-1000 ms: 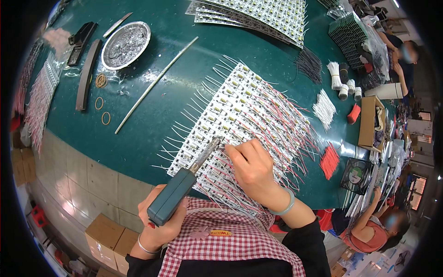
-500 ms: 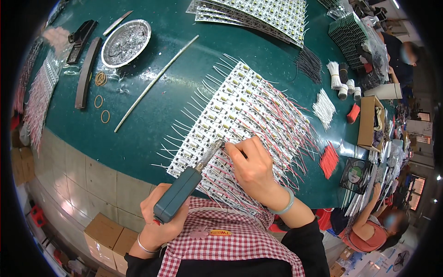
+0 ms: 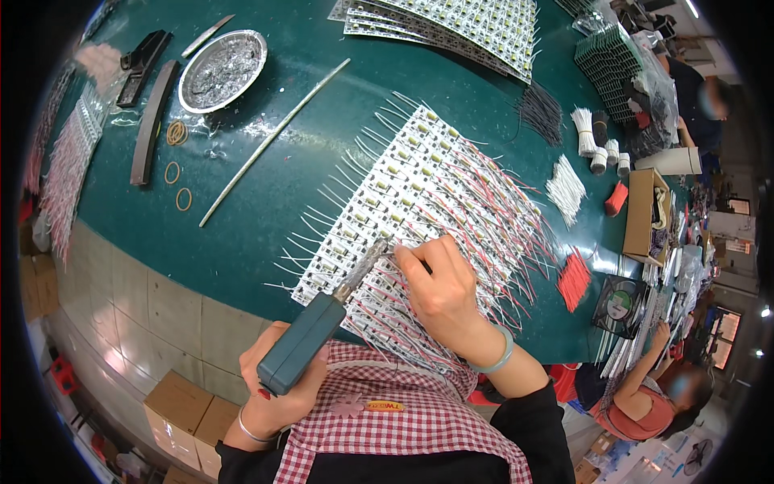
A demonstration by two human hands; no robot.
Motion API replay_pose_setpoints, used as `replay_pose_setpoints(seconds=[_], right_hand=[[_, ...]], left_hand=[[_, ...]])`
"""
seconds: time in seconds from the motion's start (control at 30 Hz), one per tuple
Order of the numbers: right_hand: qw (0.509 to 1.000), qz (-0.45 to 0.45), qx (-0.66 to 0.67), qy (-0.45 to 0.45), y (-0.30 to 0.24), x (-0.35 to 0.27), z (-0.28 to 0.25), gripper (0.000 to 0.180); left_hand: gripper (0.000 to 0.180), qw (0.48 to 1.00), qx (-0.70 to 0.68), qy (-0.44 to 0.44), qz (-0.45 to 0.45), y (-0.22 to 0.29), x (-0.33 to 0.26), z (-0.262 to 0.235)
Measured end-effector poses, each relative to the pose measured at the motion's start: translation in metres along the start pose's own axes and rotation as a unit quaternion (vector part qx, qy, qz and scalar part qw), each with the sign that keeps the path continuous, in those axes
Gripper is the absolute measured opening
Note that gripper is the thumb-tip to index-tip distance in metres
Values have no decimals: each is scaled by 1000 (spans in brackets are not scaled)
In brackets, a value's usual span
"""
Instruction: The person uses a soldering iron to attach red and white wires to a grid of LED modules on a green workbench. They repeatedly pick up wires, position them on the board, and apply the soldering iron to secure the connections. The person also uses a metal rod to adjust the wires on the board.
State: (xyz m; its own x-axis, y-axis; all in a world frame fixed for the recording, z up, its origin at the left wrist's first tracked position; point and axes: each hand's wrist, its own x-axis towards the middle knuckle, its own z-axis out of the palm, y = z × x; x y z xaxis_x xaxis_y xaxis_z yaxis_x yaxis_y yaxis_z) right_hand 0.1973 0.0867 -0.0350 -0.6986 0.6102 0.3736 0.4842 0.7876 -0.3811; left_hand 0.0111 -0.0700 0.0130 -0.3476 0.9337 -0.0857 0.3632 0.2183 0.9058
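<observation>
My left hand (image 3: 262,407) is wrapped round the handle of a dark green soldering gun (image 3: 302,343). Its metal tip rests at or just above a panel of white circuit boards (image 3: 403,165), near the middle. Thumb and forefinger of my right hand (image 3: 442,294) are pinched together beside that tip; what they hold is too small to make out. White wires stick out along the panel's left side. Red and white wires (image 3: 500,202) spread over its right part and front.
A metal bowl of grey scraps (image 3: 256,60), a thin rod (image 3: 274,143) and rubber bands (image 3: 184,200) lie left on the green table (image 3: 266,262). More board panels (image 3: 451,28) are stacked at the back. Bundles of white wires (image 3: 567,191) and red wires (image 3: 574,281) lie right. Co-workers sit beyond.
The soldering gun's body has shifted slightly left and down with my left hand, its tip staying by the same part of the panel. My right hand has barely moved.
</observation>
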Motion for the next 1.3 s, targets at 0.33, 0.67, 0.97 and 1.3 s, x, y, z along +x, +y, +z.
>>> replay_pose_setpoints(seconds=[0.33,0.67,0.97,1.3], right_hand=[[1000,3,-2,17,0,-1,3,28],[1000,-8,14,0,-15,-8,-3,32],[1000,6,22,8,-16,-12,6,32],[1000,17,5,0,-20,-12,5,30]], left_hand=[[23,1000,-7,-12,-13,1,-6,-5],[23,999,-21,7,-37,-3,-15,-9],[22,1000,-1,-5,-16,-7,-17,-8],[22,1000,-11,-14,-17,-6,-16,-8]])
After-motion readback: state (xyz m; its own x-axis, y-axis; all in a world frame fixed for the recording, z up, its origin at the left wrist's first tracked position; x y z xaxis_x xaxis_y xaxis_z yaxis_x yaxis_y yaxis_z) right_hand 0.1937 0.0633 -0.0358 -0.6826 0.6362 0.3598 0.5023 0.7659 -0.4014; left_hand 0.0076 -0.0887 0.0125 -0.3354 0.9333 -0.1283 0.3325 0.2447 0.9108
